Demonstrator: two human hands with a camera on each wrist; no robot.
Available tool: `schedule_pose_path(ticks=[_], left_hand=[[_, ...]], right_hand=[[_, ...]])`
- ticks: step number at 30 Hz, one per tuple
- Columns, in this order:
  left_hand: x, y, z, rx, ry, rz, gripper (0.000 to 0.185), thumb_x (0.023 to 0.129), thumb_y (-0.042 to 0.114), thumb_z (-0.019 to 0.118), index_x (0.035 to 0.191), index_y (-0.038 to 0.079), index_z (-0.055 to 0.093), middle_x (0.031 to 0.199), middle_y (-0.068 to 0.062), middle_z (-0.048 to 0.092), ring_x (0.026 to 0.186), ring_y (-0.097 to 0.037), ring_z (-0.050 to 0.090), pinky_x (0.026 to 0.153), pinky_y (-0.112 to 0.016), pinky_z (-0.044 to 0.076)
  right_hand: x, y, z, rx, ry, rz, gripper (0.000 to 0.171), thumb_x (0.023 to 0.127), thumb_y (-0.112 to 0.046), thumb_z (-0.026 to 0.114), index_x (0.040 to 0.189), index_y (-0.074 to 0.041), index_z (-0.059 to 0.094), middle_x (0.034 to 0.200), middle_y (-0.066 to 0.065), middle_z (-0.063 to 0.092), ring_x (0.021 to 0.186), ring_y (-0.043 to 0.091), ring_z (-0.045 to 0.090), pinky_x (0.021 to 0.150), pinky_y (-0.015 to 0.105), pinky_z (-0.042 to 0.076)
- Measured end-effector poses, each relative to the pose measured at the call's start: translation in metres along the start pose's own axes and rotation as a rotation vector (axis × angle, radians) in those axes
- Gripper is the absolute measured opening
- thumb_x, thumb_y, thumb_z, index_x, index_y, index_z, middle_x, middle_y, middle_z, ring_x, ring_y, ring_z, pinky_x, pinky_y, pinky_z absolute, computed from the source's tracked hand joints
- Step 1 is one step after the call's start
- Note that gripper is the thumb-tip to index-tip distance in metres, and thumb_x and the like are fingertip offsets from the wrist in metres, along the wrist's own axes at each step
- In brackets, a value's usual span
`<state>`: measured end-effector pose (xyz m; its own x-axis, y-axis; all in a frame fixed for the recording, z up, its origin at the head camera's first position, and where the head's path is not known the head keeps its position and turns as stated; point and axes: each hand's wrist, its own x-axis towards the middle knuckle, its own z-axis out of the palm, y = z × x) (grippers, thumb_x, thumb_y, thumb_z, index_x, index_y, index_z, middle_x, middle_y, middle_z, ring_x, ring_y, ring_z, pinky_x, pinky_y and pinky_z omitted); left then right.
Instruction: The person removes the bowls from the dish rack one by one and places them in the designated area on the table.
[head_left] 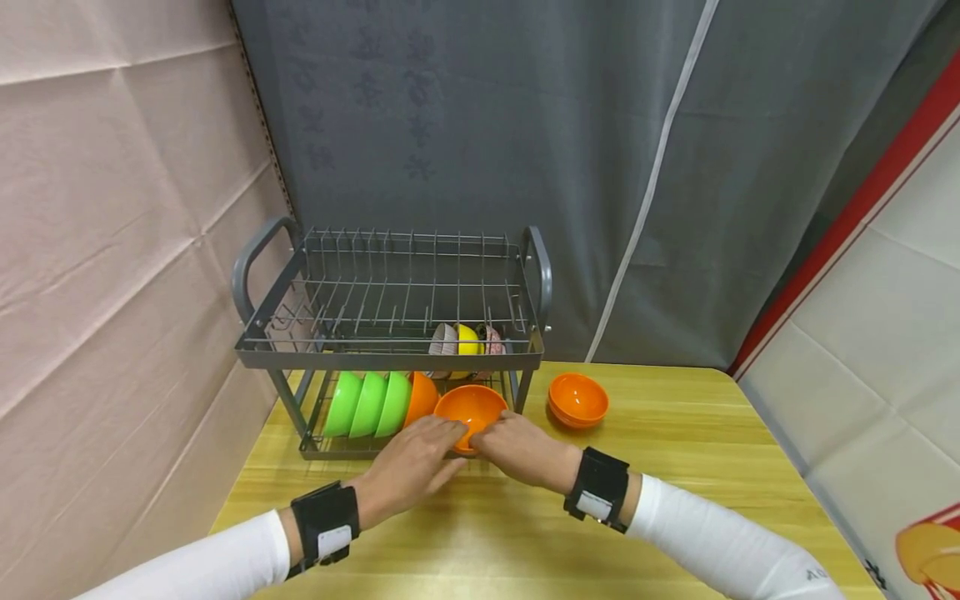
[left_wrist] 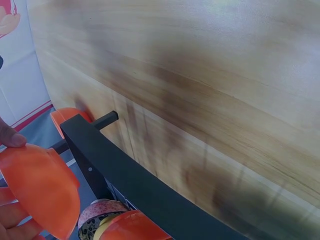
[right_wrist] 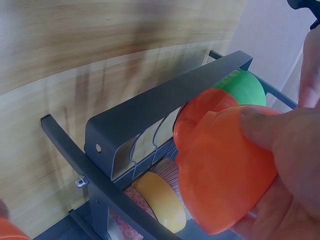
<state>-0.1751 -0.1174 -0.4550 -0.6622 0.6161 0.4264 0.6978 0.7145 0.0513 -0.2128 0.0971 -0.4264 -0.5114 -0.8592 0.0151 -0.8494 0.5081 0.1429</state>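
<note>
The orange bowl is held on its edge at the front of the rack's lower tier, at the right end of the row of bowls standing there. Its hollow faces toward the person and a little upward; its rounded base points back into the rack. Its rim stands close to upright, leaning slightly away from the person.

Both hands grip it from below and from the sides. The left hand comes in from the lower left, forearm stretched across the table, fingers curled round the bowl's lower left rim. The right hand comes in from the lower right, knuckles up, fingers wrapped on the bowl's lower right edge; in the right wrist view its thumb presses flat on the bowl's outer wall and the fingers cup it from beneath. In the left wrist view a fingertip rests on the rim.

Just left of the bowl in the rack, another orange bowl stands on edge, touching or nearly touching it, then three green bowls in a row. Behind these, deeper in the rack, stand a yellow bowl and patterned bowls. The rack's upper tier is bare wire.

To the right of the rack, a stack of orange bowls sits upright on the table, apart from the hands.
</note>
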Motion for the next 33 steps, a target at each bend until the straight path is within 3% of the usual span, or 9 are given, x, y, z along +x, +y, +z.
schedule_pose_path(ticks=[10, 17, 22, 33], left_hand=[[-0.002, 0.000, 0.000, 0.031, -0.092, -0.039, 0.068, 0.099, 0.052, 0.057, 0.153, 0.011, 0.046, 0.155, -0.017, 0.048, 0.147, -0.037, 0.042, 0.119, -0.053, 0.039], [-0.006, -0.001, 0.004, 0.045, -0.152, -0.053, 0.075, 0.101, 0.062, 0.043, 0.162, 0.021, 0.027, 0.167, -0.015, 0.028, 0.155, -0.035, 0.026, 0.123, -0.055, 0.032], [-0.006, -0.001, 0.005, 0.030, -0.190, -0.069, 0.075, 0.101, 0.062, 0.045, 0.163, 0.026, 0.022, 0.170, -0.013, 0.015, 0.157, -0.035, 0.020, 0.125, -0.056, 0.026], [-0.008, 0.000, 0.008, 0.010, -0.210, -0.058, 0.073, 0.100, 0.063, 0.046, 0.162, 0.033, 0.023, 0.171, -0.011, 0.014, 0.158, -0.036, 0.016, 0.126, -0.059, 0.023]], right_hand=[[-0.004, -0.002, 0.003, -0.023, 0.027, -0.025, 0.005, 0.091, -0.016, 0.073, 0.094, -0.020, 0.072, 0.074, -0.011, 0.069, 0.065, 0.003, 0.056, 0.076, 0.026, 0.054], [-0.010, -0.005, 0.005, -0.011, 0.030, -0.033, 0.005, 0.092, -0.017, 0.072, 0.094, -0.022, 0.072, 0.080, -0.010, 0.073, 0.069, 0.003, 0.061, 0.076, 0.024, 0.054], [-0.015, -0.007, 0.009, -0.027, 0.035, -0.043, 0.005, 0.094, -0.019, 0.069, 0.091, -0.023, 0.070, 0.077, -0.011, 0.071, 0.068, 0.002, 0.059, 0.074, 0.023, 0.052], [-0.026, -0.012, 0.010, -0.054, 0.046, -0.035, 0.006, 0.092, -0.021, 0.070, 0.086, -0.022, 0.068, 0.073, -0.012, 0.068, 0.064, 0.001, 0.055, 0.065, 0.019, 0.039]])
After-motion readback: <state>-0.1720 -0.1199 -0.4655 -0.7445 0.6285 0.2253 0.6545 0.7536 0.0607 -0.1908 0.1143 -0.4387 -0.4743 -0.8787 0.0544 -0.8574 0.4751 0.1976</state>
